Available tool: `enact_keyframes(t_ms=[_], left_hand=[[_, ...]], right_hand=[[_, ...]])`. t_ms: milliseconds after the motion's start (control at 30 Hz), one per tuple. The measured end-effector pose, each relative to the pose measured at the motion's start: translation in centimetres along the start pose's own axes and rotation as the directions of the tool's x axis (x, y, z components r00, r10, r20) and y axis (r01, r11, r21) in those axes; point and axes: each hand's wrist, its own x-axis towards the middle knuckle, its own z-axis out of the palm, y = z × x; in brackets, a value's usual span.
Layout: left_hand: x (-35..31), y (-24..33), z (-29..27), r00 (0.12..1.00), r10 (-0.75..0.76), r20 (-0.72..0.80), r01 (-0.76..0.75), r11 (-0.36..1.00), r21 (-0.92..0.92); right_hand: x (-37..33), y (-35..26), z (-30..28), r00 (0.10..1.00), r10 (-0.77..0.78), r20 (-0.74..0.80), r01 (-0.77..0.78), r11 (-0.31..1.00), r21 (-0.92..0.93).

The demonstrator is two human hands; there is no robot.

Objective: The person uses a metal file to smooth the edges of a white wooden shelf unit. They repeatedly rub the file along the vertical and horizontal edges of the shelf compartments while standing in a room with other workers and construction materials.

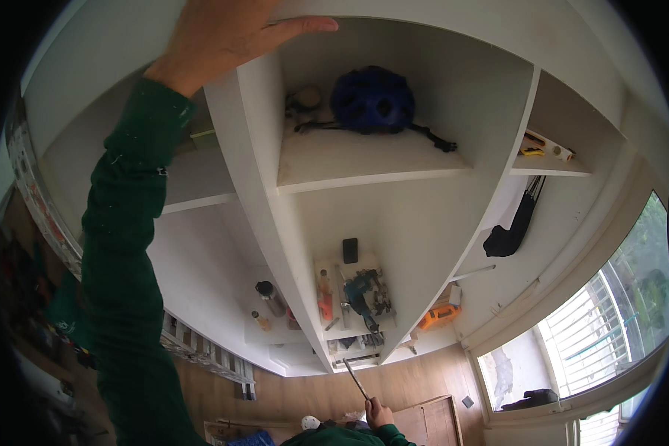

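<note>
My left hand point(227, 36) is raised against the top front of the white shelf unit point(364, 177). Its thumb stretches out to the right, while the other fingers are cut off by the frame's upper edge. Low in the view, my right hand point(380, 414) is closed around a long, thin, stick-like tool point(355, 379) that points up toward the unit's bottom; its exact kind cannot be made out. A blue helmet point(373, 100) with black straps sits in the upper middle compartment, below my left hand.
A teal power tool point(360, 293) lies in the lower middle compartment. An orange tool point(440, 316) and hanging black bag point(509, 230) are on the right. At left stand a dark bottle point(270, 299) and a ladder point(208, 355). A window point(595, 327) is far right, above wooden floor point(424, 375).
</note>
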Motion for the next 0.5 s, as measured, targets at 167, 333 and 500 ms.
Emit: enact_keyframes(t_ms=[167,333,500], left_hand=[[0.6,-1.0,-0.1,0.987,0.050,0.150,-0.067,0.991,0.116],[0.8,-0.9,-0.1,0.990,0.089,0.107,-0.100,0.990,0.102],[0.4,-2.3,-0.4,0.981,0.098,0.164,-0.104,0.994,0.028]], right_hand=[[-0.5,1.8,2.8,0.984,-0.030,0.173,0.030,1.000,0.005],[1.9,3.0,4.5,0.989,-0.024,0.145,0.021,1.000,0.019],[4.5,3.0,5.5,0.986,-0.050,0.156,0.045,0.998,0.034]])
